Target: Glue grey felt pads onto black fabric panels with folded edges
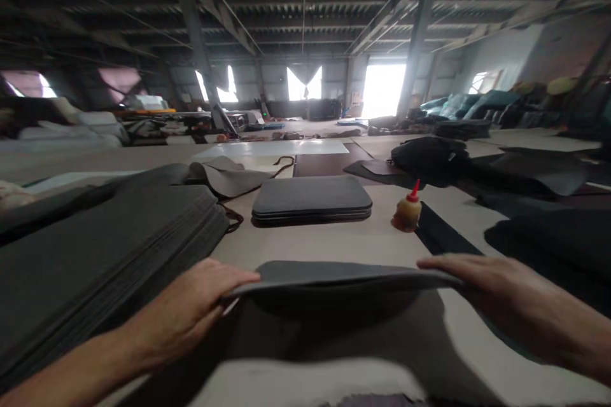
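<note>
A grey sheet of felt-like material is held up off the table, nearly edge-on to me, with its shadow below. My left hand grips its left end, fingers on top and thumb beneath. At the other end my right hand is closed on the sheet's right edge; its thumb is hidden. Just beyond lies a neat stack of grey rounded-corner pieces. A glue bottle with a red nozzle stands to the right of that stack.
A tall pile of dark grey sheets fills the left side of the pale table. Loose grey offcuts lie behind it. At the right are a dark bundle and dark fabric. A dark strip runs beside the bottle.
</note>
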Demonstrator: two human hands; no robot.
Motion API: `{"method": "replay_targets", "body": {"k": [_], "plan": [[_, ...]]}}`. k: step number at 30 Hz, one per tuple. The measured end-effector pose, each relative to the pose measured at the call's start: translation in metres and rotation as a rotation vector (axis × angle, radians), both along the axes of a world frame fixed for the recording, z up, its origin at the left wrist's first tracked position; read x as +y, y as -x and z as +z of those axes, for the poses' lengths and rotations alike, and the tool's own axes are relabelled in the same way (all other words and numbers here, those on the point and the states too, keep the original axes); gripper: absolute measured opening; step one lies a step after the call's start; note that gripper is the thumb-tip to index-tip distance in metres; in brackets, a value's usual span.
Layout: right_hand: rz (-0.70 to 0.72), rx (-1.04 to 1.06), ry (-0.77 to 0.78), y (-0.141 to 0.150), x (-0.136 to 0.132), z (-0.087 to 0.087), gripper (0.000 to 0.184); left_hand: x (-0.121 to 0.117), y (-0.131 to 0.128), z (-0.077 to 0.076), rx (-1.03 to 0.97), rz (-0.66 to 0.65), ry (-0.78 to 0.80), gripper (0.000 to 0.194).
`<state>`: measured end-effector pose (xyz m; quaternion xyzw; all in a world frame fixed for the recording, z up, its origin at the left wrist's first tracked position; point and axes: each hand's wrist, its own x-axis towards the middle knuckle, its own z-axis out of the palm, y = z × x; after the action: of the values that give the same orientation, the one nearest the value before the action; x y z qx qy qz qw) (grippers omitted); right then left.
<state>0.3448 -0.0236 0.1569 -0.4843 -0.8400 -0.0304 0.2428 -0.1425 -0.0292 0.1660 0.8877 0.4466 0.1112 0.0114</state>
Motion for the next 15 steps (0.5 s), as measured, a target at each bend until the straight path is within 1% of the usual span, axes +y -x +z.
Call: {"method": "replay_targets", "body": {"k": [1, 2, 4, 5, 6, 8, 10, 12, 13, 14, 15], "plan": [[0.035, -0.029, 0.074, 0.005, 0.022, 0.017, 0.047, 0.017, -0.002, 0.015, -0.006, 0.042, -0.025, 0.039], [0.050, -0.024, 0.082, 0.012, 0.045, 0.035, 0.054, 0.034, -0.004, 0.031, -0.015, 0.081, -0.068, 0.042], [0.012, -0.007, 0.046, 0.027, 0.093, 0.067, 0.061, 0.071, -0.008, 0.059, -0.011, 0.125, -0.205, 0.043], [0.003, -0.003, 0.055, 0.035, 0.116, 0.081, 0.057, 0.087, -0.010, 0.072, 0.030, 0.146, -0.266, 0.041], [-0.034, 0.008, 0.018, 0.043, 0.135, 0.094, 0.052, 0.103, -0.013, 0.085, 0.028, 0.178, -0.313, 0.040], [-0.145, 0.024, -0.125, 0.059, 0.166, 0.115, 0.039, 0.127, -0.018, 0.107, 0.008, 0.244, -0.418, 0.039], [-0.264, 0.055, -0.307, 0.073, 0.183, 0.130, 0.034, 0.143, -0.022, 0.125, -0.043, 0.303, -0.532, 0.040], [-0.320, 0.093, -0.488, 0.082, 0.194, 0.136, 0.036, 0.156, -0.023, 0.135, -0.097, 0.338, -0.631, 0.042], [-0.312, 0.108, -0.573, 0.085, 0.199, 0.135, 0.037, 0.163, -0.022, 0.135, -0.117, 0.346, -0.663, 0.041], [-0.285, 0.116, -0.650, 0.087, 0.204, 0.132, 0.037, 0.170, -0.021, 0.132, -0.131, 0.352, -0.680, 0.039], [-0.247, 0.116, -0.704, 0.088, 0.211, 0.124, 0.037, 0.178, -0.018, 0.125, -0.136, 0.358, -0.680, 0.037]]}}
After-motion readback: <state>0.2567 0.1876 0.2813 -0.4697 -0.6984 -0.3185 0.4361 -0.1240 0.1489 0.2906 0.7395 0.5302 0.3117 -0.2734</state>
